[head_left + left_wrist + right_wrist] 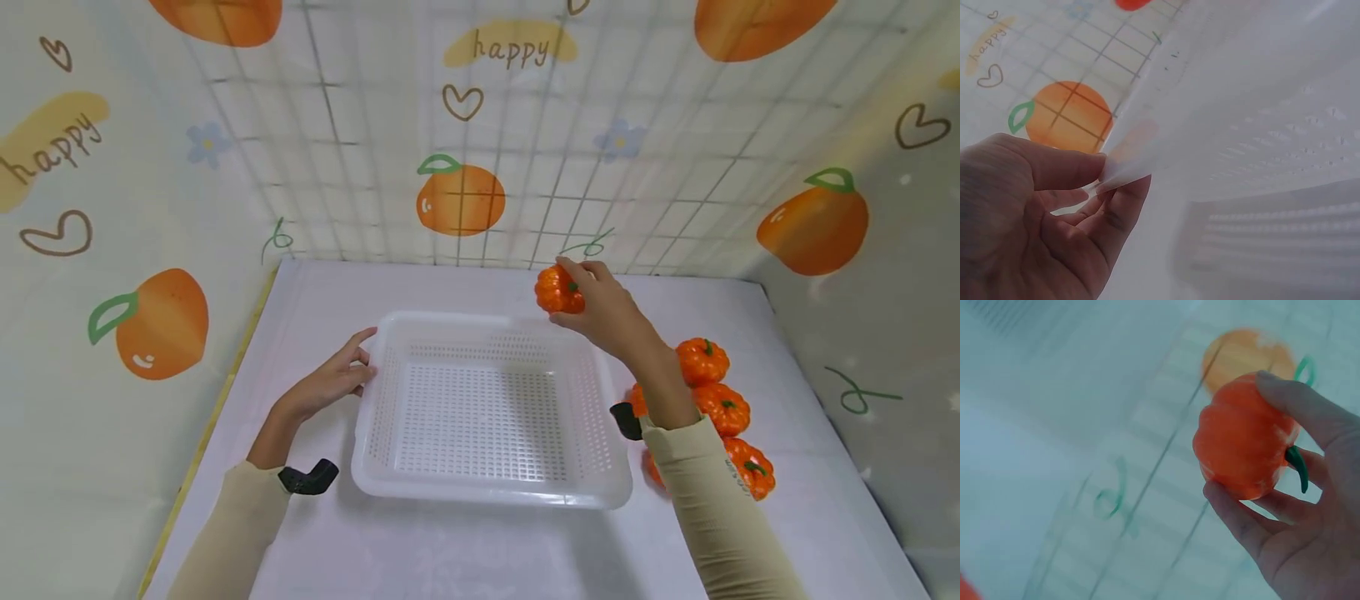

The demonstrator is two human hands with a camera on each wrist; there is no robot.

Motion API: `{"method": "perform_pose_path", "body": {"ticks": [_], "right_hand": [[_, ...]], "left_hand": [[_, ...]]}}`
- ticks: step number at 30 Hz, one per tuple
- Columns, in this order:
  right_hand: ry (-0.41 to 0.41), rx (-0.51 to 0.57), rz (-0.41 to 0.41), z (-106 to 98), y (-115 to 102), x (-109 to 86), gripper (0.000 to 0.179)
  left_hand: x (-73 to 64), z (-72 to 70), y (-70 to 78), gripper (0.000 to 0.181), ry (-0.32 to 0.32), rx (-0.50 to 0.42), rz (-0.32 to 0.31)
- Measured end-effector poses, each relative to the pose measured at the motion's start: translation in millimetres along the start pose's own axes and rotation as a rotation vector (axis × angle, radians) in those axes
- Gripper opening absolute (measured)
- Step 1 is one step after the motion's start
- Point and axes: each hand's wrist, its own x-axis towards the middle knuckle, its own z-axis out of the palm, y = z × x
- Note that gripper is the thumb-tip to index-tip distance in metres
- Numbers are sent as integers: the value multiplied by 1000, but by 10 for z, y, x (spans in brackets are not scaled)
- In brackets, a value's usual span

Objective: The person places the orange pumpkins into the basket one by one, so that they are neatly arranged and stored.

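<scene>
A white perforated plastic basket (491,500) sits on the white tabletop with nothing in it. At its left side my left hand (333,379) pinches the rim; the left wrist view shows the thumb (1072,170) and fingers on either side of the thin edge. My right hand (603,312) holds a small orange toy pumpkin (555,289) above the basket's far right corner. Seen from the right wrist, this pumpkin (1241,437) is gripped between thumb and fingertips, its green stem turned toward the palm.
Several more orange pumpkins (723,408) lie right of the basket, partly hidden under my right forearm. Behind the table hangs a white sheet (360,208) printed with oranges, over a wire grid. Similar sheets close off both sides.
</scene>
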Motion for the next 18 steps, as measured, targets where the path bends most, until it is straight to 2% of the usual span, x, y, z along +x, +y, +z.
{"method": "perform_pose_path", "body": {"ticks": [5,11,14,18], "right_hand": [[6,9,-162,258,-406,34,82],[-40,4,-322,715,-831,59,79],[-86,-7,-365,945,-973,78,77],[-147,-60,-378,1186,-1056,128,75]], "left_hand": [[5,-6,-19,65,-13,7,13],[-7,-29,-35,66,-18,8,3],[0,-37,-32,67,-16,24,-10],[14,-42,-10,67,-22,42,-20]]}}
